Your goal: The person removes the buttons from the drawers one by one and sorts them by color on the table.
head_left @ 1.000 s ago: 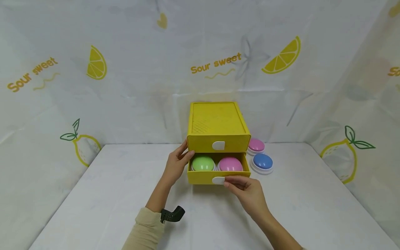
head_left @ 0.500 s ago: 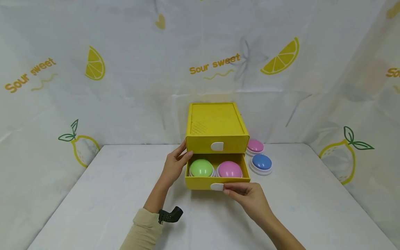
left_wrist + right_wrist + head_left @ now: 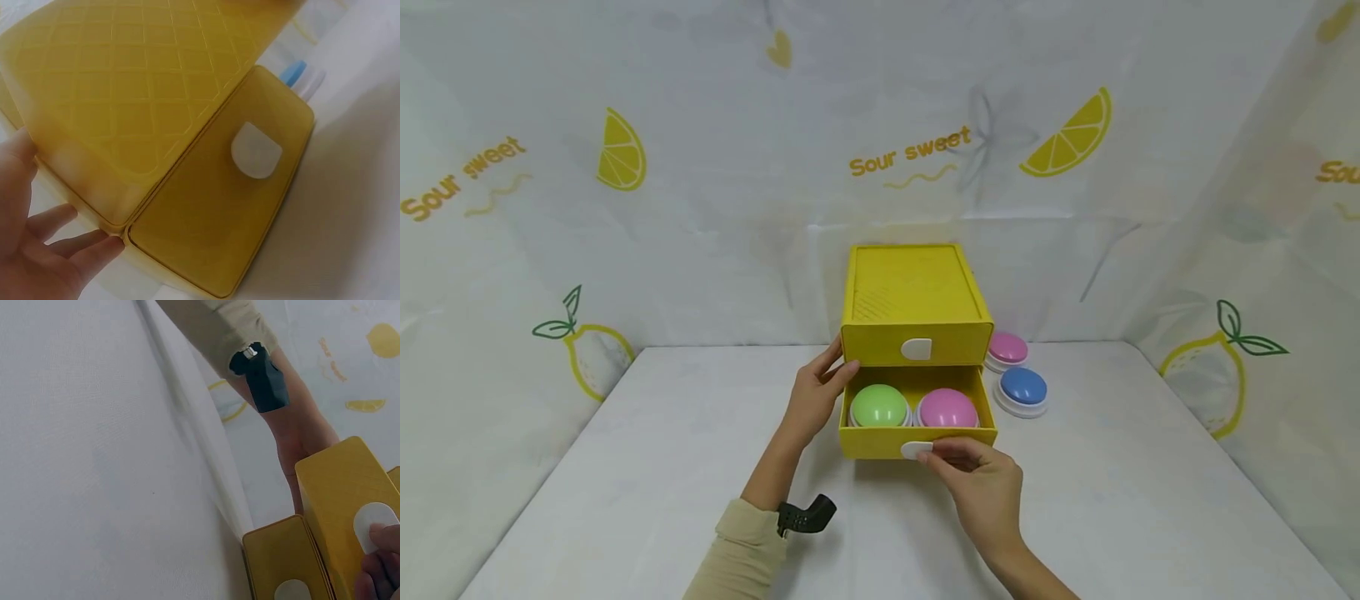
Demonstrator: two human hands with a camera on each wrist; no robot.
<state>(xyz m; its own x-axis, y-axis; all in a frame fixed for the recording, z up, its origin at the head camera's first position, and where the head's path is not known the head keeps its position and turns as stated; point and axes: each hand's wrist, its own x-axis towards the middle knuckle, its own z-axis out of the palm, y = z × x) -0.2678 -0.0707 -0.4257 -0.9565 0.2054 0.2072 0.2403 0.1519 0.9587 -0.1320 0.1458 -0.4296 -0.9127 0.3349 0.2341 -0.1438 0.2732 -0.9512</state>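
Note:
A yellow two-drawer box [image 3: 917, 287] stands against the back of the table. Its lower drawer [image 3: 865, 444] is pulled out, while the upper drawer [image 3: 880, 343] is closed. Inside the lower one sit a green dome-topped push button [image 3: 880, 407] on the left and a pink push button [image 3: 948, 408] on the right, both on white bases. My right hand [image 3: 981, 483] pinches the lower drawer's white tab [image 3: 913, 450] between thumb and fingers; the right wrist view also shows the thumb on a white tab [image 3: 373, 522]. Against the box's left side, my left hand [image 3: 812, 396] rests its fairly straight fingers.
Right of the box, a blue push button [image 3: 1023, 387] stands on the white table [image 3: 700, 458], with another pink push button [image 3: 1008, 347] behind it. A lemon-printed white sheet [image 3: 722, 208] hangs behind. A dark wrist device [image 3: 805, 515] is on the left forearm.
The lower drawer has come farther out towards me with my right hand on its tab, showing more of the two buttons. My left hand stays at the box's side.

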